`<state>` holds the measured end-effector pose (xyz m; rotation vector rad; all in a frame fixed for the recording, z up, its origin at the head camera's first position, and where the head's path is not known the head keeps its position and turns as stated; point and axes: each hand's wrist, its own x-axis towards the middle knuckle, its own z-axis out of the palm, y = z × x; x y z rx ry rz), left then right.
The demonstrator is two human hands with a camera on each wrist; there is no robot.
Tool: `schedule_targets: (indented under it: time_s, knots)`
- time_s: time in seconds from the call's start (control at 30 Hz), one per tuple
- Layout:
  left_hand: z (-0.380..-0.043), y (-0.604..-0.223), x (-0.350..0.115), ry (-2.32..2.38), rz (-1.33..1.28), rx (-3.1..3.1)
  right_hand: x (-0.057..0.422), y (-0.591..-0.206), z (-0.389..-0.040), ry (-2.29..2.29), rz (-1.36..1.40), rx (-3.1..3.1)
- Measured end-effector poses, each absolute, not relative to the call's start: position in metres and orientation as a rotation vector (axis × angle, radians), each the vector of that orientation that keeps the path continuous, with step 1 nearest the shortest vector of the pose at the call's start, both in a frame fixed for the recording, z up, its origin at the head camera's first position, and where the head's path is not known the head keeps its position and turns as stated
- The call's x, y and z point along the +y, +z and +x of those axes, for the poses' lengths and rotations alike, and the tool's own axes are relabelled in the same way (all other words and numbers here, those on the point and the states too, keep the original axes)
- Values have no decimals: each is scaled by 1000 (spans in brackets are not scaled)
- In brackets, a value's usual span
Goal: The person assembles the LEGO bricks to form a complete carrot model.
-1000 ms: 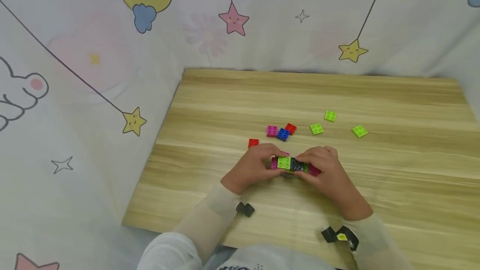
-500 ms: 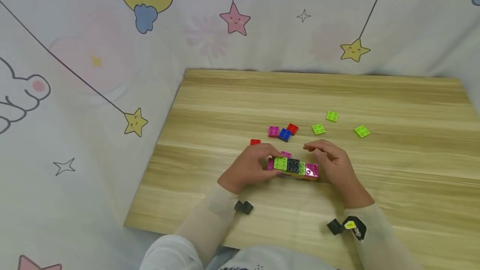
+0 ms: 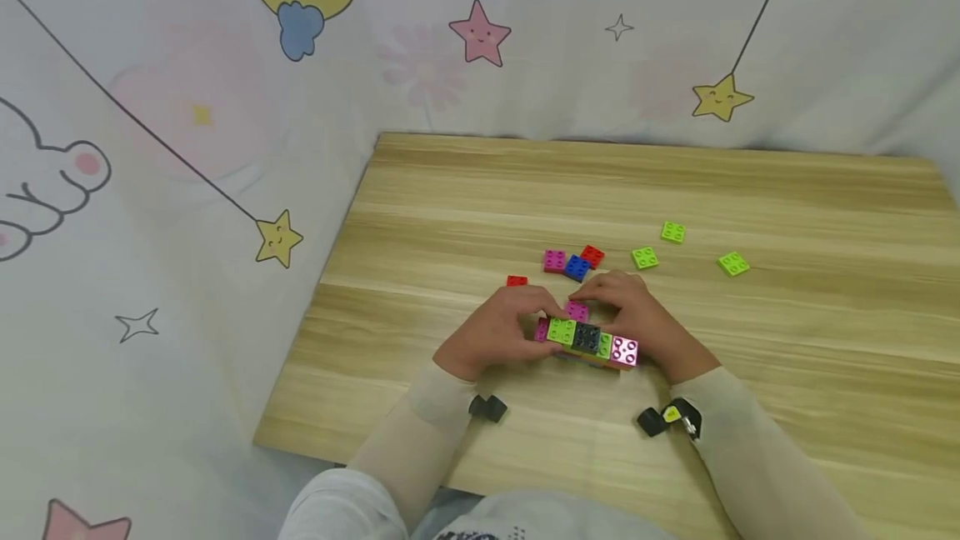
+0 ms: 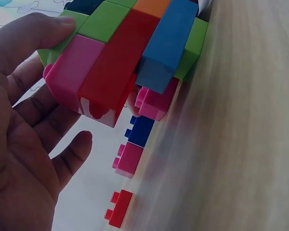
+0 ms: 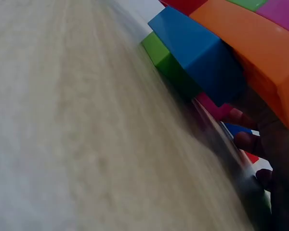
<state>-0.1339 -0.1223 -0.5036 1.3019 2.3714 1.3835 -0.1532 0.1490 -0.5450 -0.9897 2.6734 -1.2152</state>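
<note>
My left hand (image 3: 489,330) grips the left end of a long build of stacked toy building bricks (image 3: 587,338), thumb at the near side and fingers behind. Light green, black and pink bricks top it; in the left wrist view a long red brick (image 4: 120,62) and a blue brick (image 4: 167,45) show lower down. Just behind the build lies a loose pink brick (image 3: 576,310). My right hand (image 3: 637,319) reaches behind the build's right part, its fingers loosely bent around that pink brick, thumb partly hidden. In the right wrist view the fingertips (image 5: 236,115) are right at it.
On the wooden table (image 3: 450,207), a pink brick (image 3: 554,261), a blue brick (image 3: 577,267) and a red brick (image 3: 592,256) lie close together. Another red brick (image 3: 517,281) is beyond the left hand. Light green bricks (image 3: 645,257) lie farther right. A printed curtain (image 3: 562,82) hangs behind.
My right hand let go of the build's right end, drew back, then moved left behind it towards the loose pink brick. The build's right end has swung slightly nearer; the left hand keeps its grip.
</note>
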Motion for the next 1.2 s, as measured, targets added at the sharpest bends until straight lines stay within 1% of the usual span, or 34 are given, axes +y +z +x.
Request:
schedule_targets:
  time_s: [0.13,0.2,0.3,0.4,0.5,0.6,0.7,0.83,0.97,1.2]
  knots:
    - [-134,-502,-122,1377,1310,2367,148,-543,-152,-1217,-999,2690]
    - [-134,-503,-121,1376,1312,2367,150,-541,-150,-1265,-935,2681]
    - [-134,-503,-121,1379,1305,2378,158,-539,-145,-1428,-710,2636]
    - [-134,-504,-120,1365,1276,2417,169,-534,-137,-1712,-454,2502]
    - [-132,-505,-118,1347,1237,2462,181,-527,-123,-1945,-348,2358]
    - [-131,-506,-115,1345,1215,2497,188,-520,-108,-2041,-428,2319]
    - [-130,-507,-112,1352,1214,2525,191,-514,-96,-2028,-661,2415]
    - [-129,-508,-110,1340,1212,2560,189,-512,-87,-1861,-928,2656]
    - [-127,-509,-109,1336,1203,2577,184,-512,-83,-1703,-970,2809]
    - [-127,-510,-107,1350,1204,2560,183,-512,-82,-1619,-994,2895]
